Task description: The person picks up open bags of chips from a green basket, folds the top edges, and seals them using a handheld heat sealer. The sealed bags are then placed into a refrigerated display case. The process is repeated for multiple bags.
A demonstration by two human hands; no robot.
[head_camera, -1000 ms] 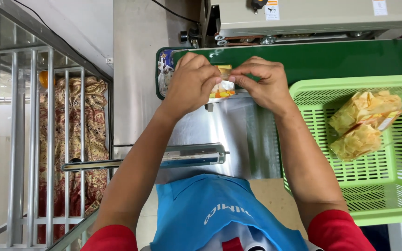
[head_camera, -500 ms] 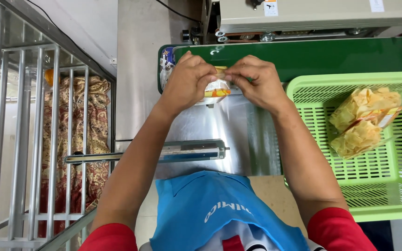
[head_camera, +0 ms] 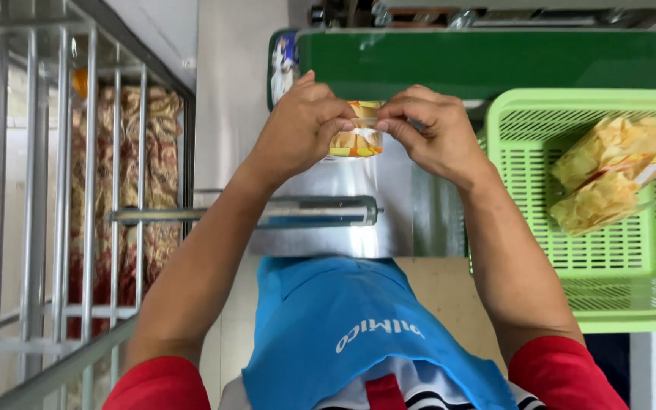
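My left hand [head_camera: 298,133] and right hand [head_camera: 430,129] pinch a small clear packet [head_camera: 356,139] between them, fingers [head_camera: 337,121] closed tight on its top edge. It shows pale yellow chips and an orange-yellow label. Beneath my fingers lies a shiny steel table [head_camera: 389,212]. To the right of them, a green basket [head_camera: 571,288] holds more chip packets [head_camera: 609,178].

Both bare forearms reach up from the bottom of the frame, converging at upper centre. The left hand [head_camera: 301,129] and right hand [head_camera: 430,129] face each other, knuckles up, fingertips pinched closed and nearly meeting.
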